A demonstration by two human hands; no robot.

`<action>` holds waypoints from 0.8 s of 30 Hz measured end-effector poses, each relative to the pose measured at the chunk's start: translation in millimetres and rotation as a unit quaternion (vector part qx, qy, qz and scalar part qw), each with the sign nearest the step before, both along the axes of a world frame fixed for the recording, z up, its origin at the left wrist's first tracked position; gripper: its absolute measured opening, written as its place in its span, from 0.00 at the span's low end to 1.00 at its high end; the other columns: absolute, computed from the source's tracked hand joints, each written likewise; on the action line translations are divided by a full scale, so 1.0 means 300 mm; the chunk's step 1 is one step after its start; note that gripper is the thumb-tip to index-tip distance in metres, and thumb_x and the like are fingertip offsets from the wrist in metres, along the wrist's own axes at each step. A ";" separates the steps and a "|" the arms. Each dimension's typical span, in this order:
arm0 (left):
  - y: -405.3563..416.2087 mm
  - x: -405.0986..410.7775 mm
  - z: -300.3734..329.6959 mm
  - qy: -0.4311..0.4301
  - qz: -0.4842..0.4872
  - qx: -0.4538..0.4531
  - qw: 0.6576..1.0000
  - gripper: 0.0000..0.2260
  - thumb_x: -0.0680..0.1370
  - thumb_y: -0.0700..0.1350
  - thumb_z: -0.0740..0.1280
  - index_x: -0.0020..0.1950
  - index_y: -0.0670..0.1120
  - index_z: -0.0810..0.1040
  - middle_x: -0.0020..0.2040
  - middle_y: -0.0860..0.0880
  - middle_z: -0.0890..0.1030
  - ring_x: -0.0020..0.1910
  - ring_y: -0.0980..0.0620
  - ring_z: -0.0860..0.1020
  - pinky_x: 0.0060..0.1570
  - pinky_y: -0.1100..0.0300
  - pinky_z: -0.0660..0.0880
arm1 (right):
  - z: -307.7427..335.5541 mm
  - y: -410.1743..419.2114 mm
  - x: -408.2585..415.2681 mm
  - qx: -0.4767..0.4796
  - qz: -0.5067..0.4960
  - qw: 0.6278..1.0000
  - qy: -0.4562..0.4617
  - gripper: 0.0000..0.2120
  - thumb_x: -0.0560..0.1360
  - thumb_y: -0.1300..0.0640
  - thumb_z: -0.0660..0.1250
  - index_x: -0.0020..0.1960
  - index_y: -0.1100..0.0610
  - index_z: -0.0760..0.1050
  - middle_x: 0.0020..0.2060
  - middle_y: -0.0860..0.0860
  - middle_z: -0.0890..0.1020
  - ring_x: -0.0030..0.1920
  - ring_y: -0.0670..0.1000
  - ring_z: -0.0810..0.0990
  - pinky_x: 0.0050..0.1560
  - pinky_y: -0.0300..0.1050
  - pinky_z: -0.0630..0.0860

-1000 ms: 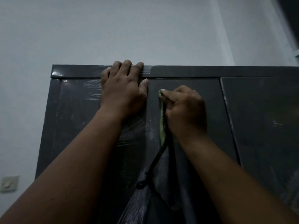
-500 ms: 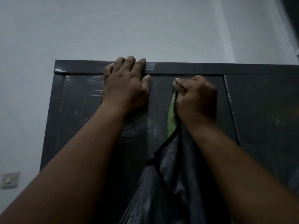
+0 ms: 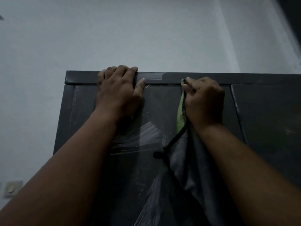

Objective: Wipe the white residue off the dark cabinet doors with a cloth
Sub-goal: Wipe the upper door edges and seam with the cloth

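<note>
Where the two bare forearms rise from the lower edge of the frame, the grey cloth (image 3: 182,162) hangs nearest the camera, its black-bound edge running diagonally and ending in a small dark loop at the left; a green face shows on the upper fold. Above it, the right hand (image 3: 204,101) grips the bunched top of the cloth, fingers curled tight round it, with the thumb and forefinger pinching the tip against the seam where the centre cabinet door (image 3: 162,101) meets the top rail (image 3: 195,78). To the left, the left hand (image 3: 118,92) lies flat on the dark surface, fingers straight and hooked over the top rail, thumb spread along the seam; it holds nothing. White residue (image 3: 146,134) streaks the door between and below the two wrists, with lighter smears further down and small specks along the seam beside the left thumb. A second door panel (image 3: 267,121) stands to the right, apart from both hands. Behind the cabinet, a pale wall (image 3: 130,35) fills the upper frame, and a wall switch (image 3: 12,188) sits low at the left edge.
</note>
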State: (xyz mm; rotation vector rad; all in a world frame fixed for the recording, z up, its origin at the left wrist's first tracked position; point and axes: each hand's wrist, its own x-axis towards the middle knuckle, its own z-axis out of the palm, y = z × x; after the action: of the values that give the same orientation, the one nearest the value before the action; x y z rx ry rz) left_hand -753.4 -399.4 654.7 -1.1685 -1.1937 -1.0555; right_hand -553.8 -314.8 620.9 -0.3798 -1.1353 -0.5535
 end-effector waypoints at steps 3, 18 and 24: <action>-0.017 -0.034 0.003 -0.005 0.014 -0.002 1.000 0.28 0.80 0.64 0.52 0.76 0.52 0.72 0.71 0.48 0.74 0.74 0.45 0.65 0.75 0.49 0.52 | 0.041 -0.007 -0.015 -0.034 0.024 0.999 0.024 0.09 0.80 0.58 0.69 0.55 0.61 0.86 0.45 0.61 0.82 0.49 0.62 0.80 0.48 0.49 0.74; -0.036 -0.078 0.043 0.029 0.005 -0.020 0.999 0.22 0.82 0.62 0.53 0.70 0.56 0.75 0.68 0.49 0.77 0.71 0.44 0.69 0.71 0.50 0.56 | 0.079 -0.096 -0.180 -0.056 0.035 0.998 0.003 0.11 0.80 0.54 0.67 0.53 0.57 0.87 0.47 0.59 0.80 0.49 0.62 0.80 0.51 0.53 0.78; -0.066 -0.097 0.060 0.023 -0.013 -0.032 0.999 0.24 0.81 0.62 0.50 0.66 0.55 0.79 0.64 0.48 0.81 0.65 0.42 0.73 0.66 0.49 0.62 | 0.075 -0.127 -0.208 -0.043 0.049 0.996 -0.058 0.10 0.79 0.54 0.68 0.52 0.55 0.87 0.45 0.58 0.81 0.47 0.61 0.81 0.50 0.52 0.79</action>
State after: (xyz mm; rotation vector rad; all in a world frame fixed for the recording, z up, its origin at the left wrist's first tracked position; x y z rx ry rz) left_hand -782.5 -419.3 672.8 -1.2538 -1.1879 -1.0108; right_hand -616.1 -353.0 643.3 -0.3677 -1.2858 -0.4465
